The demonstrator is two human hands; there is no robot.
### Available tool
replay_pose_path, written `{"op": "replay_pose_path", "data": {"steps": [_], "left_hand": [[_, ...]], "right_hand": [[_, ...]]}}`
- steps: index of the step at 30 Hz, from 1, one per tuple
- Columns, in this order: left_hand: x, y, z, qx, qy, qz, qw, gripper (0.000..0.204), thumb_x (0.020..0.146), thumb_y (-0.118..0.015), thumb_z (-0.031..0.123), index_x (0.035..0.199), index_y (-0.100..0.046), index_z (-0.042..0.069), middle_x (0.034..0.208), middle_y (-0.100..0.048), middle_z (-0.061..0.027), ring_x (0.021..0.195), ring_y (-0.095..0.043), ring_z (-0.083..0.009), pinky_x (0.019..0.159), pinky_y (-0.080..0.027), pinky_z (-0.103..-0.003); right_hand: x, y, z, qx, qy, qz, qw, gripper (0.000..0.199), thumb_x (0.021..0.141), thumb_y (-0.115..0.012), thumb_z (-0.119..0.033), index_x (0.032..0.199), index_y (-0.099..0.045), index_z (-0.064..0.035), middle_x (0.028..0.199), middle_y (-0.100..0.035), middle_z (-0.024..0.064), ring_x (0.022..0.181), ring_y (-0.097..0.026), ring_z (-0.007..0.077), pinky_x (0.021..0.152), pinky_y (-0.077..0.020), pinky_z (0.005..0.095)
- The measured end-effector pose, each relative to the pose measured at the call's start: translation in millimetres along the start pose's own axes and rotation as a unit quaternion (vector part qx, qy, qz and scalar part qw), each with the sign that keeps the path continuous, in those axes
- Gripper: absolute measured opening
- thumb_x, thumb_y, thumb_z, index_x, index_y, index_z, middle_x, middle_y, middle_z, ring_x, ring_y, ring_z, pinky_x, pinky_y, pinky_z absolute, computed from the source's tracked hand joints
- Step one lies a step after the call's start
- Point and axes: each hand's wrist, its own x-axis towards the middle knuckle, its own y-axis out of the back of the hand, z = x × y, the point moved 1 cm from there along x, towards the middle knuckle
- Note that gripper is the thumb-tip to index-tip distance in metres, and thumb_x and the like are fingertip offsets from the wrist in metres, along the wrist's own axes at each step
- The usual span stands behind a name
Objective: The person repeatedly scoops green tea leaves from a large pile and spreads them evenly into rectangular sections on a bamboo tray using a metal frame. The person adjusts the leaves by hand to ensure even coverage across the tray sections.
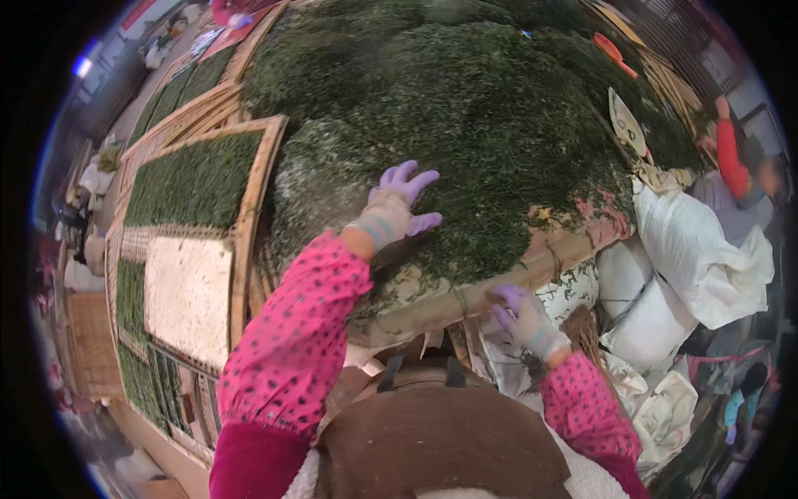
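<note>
A broad heap of dark green, finely shredded leafy material covers the table in front of me. My left hand, in a white glove with purple fingers, reaches over the near part of the heap with its fingers spread and nothing in them. By the table's near edge is my right hand, gloved alike; its fingers are bent but apart, and no held thing shows. To the left, a wooden frame bears a layer of the green material and a pale flat board.
White sacks crowd the right side. An orange-red scoop lies at the far right of the heap. Another person in red sleeves is at the right, and another's gloved hand shows at the far left.
</note>
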Motion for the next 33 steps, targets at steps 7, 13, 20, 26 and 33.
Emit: {"op": "replay_pose_path", "data": {"steps": [7, 13, 20, 26, 33], "left_hand": [[80, -85, 40, 0.07, 0.149, -0.241, 0.957, 0.111, 0.065, -0.084, 0.064, 0.157, -0.028, 0.038, 0.167, -0.013, -0.0154, 0.149, -0.019, -0.048, 0.112, -0.031, -0.066], [83, -112, 93, 0.104, 0.112, -0.264, 0.952, 0.107, 0.068, -0.082, 0.064, 0.157, -0.027, 0.04, 0.167, -0.011, -0.0182, 0.151, -0.013, -0.0493, 0.113, -0.027, -0.067], [56, -150, 62, 0.019, -0.03, -0.144, 0.989, 0.04, 0.087, -0.069, 0.031, 0.126, -0.063, 0.022, 0.129, -0.052, -0.0179, 0.115, -0.053, -0.042, 0.095, -0.05, -0.05], [75, -66, 36, -0.198, -0.015, -0.011, 0.98, 0.024, 0.093, -0.054, -0.001, 0.107, -0.07, 0.009, 0.088, -0.058, -0.0042, 0.073, -0.057, -0.013, 0.065, -0.051, -0.029], [156, 205, 103, -0.231, -0.185, 0.178, 0.938, 0.029, 0.096, -0.058, 0.012, 0.122, -0.067, 0.005, 0.104, -0.069, 0.0018, 0.092, -0.06, -0.0086, 0.084, -0.051, -0.026]], "right_hand": [[-89, 4, 77, 0.014, -0.154, 0.066, 0.986, 0.03, 0.093, -0.062, -0.02, 0.119, -0.066, -0.0047, 0.116, -0.067, 0.0182, 0.106, -0.064, 0.0399, 0.092, -0.0511, 0.0456], [-94, -46, 88, 0.052, -0.117, 0.059, 0.99, 0.027, 0.09, -0.064, -0.02, 0.113, -0.067, -0.0075, 0.115, -0.067, 0.0183, 0.106, -0.063, 0.0392, 0.093, -0.0508, 0.0459], [-69, -51, 74, 0.009, -0.086, 0.035, 0.996, 0.023, 0.09, -0.062, -0.02, 0.108, -0.069, -0.0085, 0.109, -0.068, 0.0188, 0.102, -0.063, 0.0393, 0.091, -0.051, 0.0468], [-66, -19, 43, 0.016, -0.069, 0.034, 0.997, 0.023, 0.09, -0.06, -0.018, 0.108, -0.068, -0.0067, 0.104, -0.068, 0.0198, 0.098, -0.063, 0.0423, 0.086, -0.0517, 0.0479], [-32, -1, 27, 0.012, 0.004, 0.084, 0.996, 0.026, 0.092, -0.059, -0.018, 0.112, -0.067, -0.0036, 0.112, -0.068, 0.0198, 0.106, -0.064, 0.0392, 0.094, -0.0509, 0.0441]]}}
